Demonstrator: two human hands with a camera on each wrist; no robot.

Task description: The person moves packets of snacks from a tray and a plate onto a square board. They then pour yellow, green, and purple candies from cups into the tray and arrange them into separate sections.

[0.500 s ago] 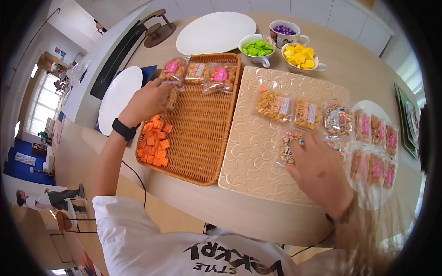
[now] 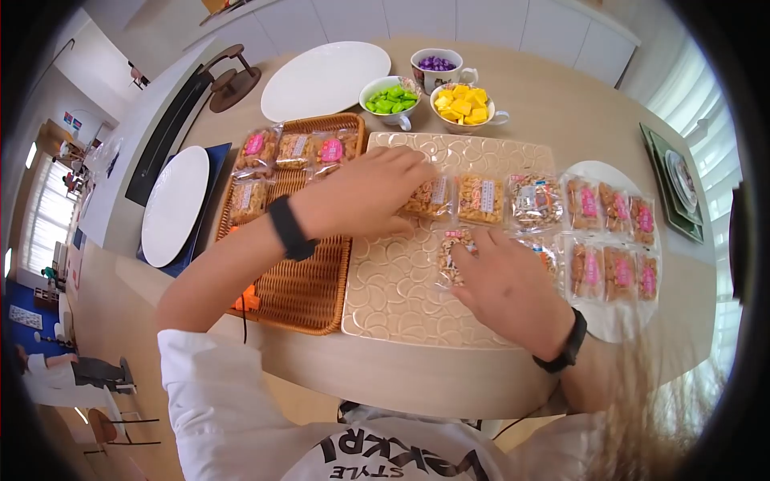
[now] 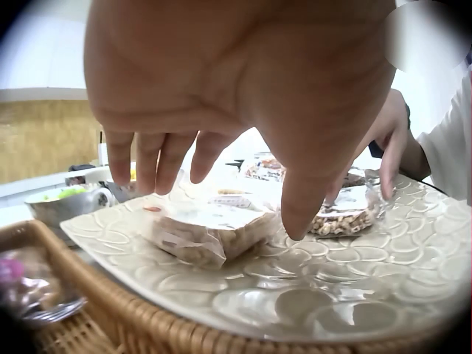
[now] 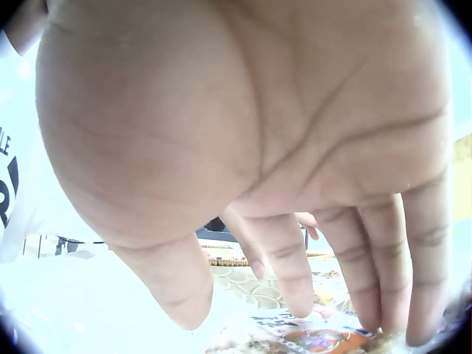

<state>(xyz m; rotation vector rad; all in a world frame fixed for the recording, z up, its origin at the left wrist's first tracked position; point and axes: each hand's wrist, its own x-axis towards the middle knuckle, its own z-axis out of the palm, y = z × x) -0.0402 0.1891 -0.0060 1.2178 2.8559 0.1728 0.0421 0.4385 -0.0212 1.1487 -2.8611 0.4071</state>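
My left hand point(image 2: 365, 192) reaches across the basket to the patterned cream tray point(image 2: 385, 309). Its straight fingers and spread thumb hover over a clear bag of yellowish snack pieces point(image 3: 214, 228), with a gap between palm and bag. Over the tray's front row is my right hand point(image 2: 513, 284), fingers extended and thumb apart, close above a bag of puffed-grain snack point(image 2: 451, 250). In the right wrist view its fingertips come down near a bag with an orange print point(image 4: 332, 341). The wicker basket point(image 2: 321, 313) holds several snack bags along its back and left side.
Orange pieces point(image 2: 249, 299) lie in the basket, partly behind my left forearm. Cups with green point(image 2: 391, 99), yellow point(image 2: 461, 104) and purple point(image 2: 437, 62) pieces stand behind the tray. White plates point(image 2: 325, 80) lie at the back and left. Pink-labelled bags point(image 2: 618, 272) cover a plate on the right.
My left hand has left a snack bag at the basket's left side and moved right, over the tray. My right hand stays above the tray's front row. The head view has shifted.
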